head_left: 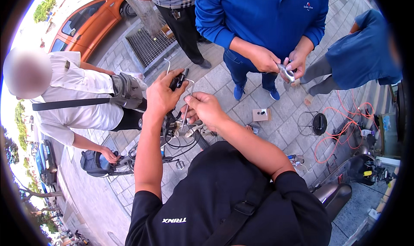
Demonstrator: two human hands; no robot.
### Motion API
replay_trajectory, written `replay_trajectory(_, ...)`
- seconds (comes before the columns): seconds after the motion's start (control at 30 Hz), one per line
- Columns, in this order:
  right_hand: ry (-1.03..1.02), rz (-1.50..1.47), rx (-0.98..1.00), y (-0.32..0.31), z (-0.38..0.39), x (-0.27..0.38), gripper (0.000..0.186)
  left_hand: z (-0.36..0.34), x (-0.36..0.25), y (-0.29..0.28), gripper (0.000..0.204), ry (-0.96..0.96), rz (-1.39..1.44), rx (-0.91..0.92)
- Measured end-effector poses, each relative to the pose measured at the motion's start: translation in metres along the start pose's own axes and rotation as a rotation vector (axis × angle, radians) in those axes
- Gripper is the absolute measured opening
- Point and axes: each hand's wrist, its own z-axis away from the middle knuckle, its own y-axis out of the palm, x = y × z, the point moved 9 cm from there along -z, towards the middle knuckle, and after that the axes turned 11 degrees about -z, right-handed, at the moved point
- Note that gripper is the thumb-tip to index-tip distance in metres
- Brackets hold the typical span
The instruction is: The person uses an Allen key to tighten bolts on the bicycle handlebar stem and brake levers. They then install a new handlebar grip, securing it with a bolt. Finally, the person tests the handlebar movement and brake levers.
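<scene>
My left hand [163, 93] is raised above a bicycle and closed round a small black clamp-like part [177, 81], whose exact kind I cannot make out. A thin bent metal rod [167, 66], looking like a hex key, sticks up from the same hand. Close beside it, my right hand [205, 110] pinches an L-shaped hex key [187, 104], its short end by the black part; whether it sits in a bolt is too small to tell. Below are the bicycle's cables and front tire [201, 140]. My left hand hides part of the handlebar.
A person in a white shirt [82, 90] rests a hand near the bicycle's rear bag [95, 163]. Opposite me, someone in blue [263, 17] holds a silvery metal part [286, 73]. A cardboard piece [261, 115], black reel [319, 124] and orange hose [345, 127] lie to the right.
</scene>
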Motion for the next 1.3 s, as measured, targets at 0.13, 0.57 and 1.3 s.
replay_trajectory(0.13,0.066,0.050,0.002,-0.004,0.000,0.005,0.025,0.000,0.004,0.001,0.042,-0.021,-0.041,0.035)
replay_trajectory(0.57,0.117,0.200,-0.014,-0.005,-0.002,0.013,0.028,0.001,0.005,-0.003,0.043,0.011,-0.050,-0.068)
replay_trajectory(1.3,-0.344,0.135,0.250,-0.062,-0.004,0.099,0.046,-0.001,0.011,0.019,0.049,0.114,-0.049,-0.167)
